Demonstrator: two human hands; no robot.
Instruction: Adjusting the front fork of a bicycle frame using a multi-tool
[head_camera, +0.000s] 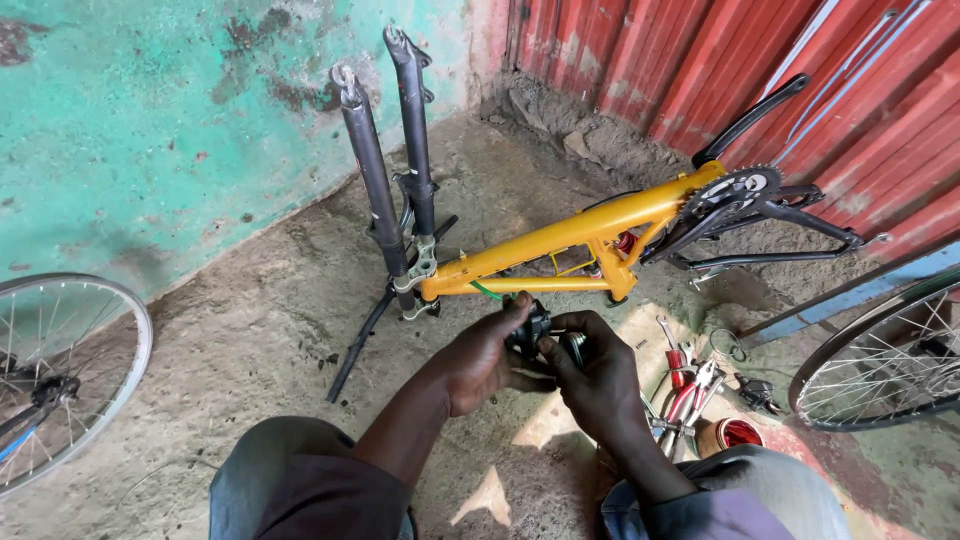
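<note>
One container noted: a small round tin (732, 436), lying on the concrete ground at near right, just beside the pliers with red handles. Its body is tan and its visible end is shiny red. No labels, signs or screens are visible.

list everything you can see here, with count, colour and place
bike frame: 1, yellow, upside down on the ground, centre
fork: 1, dark grey, legs pointing up
chainring: 1, black, right end of the frame
wheels: 2, silver rims, far left and far right
hand tools: several, red-handled, ground at right
small round tin: 1, red, beside the tools
small part: 1, black, held in both hands
left hand: 1, on the part
right hand: 1, on the part
</note>
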